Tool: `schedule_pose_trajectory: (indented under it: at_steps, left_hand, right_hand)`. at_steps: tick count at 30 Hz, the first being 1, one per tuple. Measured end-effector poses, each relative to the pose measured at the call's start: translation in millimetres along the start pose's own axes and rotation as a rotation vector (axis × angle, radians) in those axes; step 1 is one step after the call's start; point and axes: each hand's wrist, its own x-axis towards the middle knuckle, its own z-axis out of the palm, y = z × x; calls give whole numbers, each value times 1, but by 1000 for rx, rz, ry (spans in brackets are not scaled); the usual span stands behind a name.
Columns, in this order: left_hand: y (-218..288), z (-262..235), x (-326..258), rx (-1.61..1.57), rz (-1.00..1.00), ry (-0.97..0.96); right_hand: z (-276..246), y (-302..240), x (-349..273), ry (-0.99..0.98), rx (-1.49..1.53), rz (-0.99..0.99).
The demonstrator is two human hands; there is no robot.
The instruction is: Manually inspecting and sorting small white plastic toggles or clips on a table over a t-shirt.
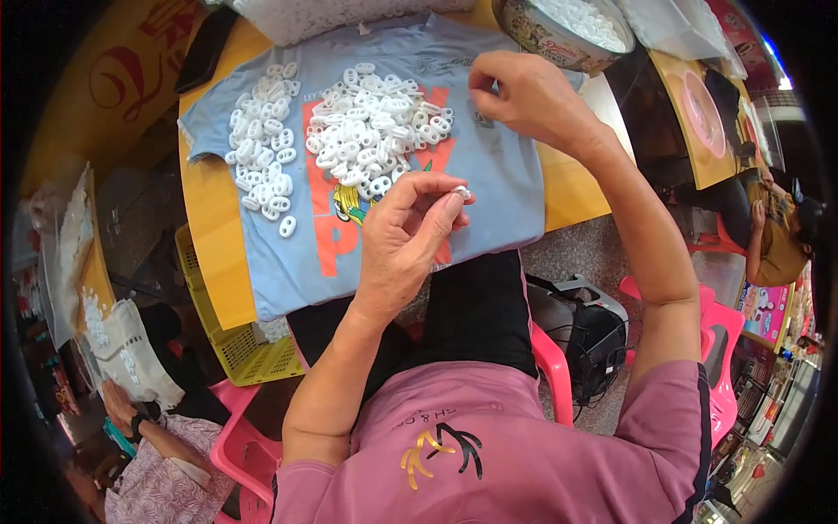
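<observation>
White plastic piece (460,191) sits pinched at the fingertips of my left hand (406,240), above the light-blue shirt (489,166) spread on the yellow bench (214,218). My right hand (524,98) — fingers curled narrow — hovers by the bigger white pile (371,127); I cannot tell if it holds anything. A round printed tin (546,39) of more pieces stands at the bench's far edge.

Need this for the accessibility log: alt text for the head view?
A person's left hand pinches a small white plastic piece in its fingers, while the right hand reaches toward two piles of white pieces on a light blue shirt spread over a yellow table.
</observation>
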Motion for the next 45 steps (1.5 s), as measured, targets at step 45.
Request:
schedule_pose_trajectory:
  at_steps: [45]
  left_hand:
    - [35, 13, -40, -30, 174, 100]
  right_hand:
    - [16, -142, -90, 294, 1781, 357]
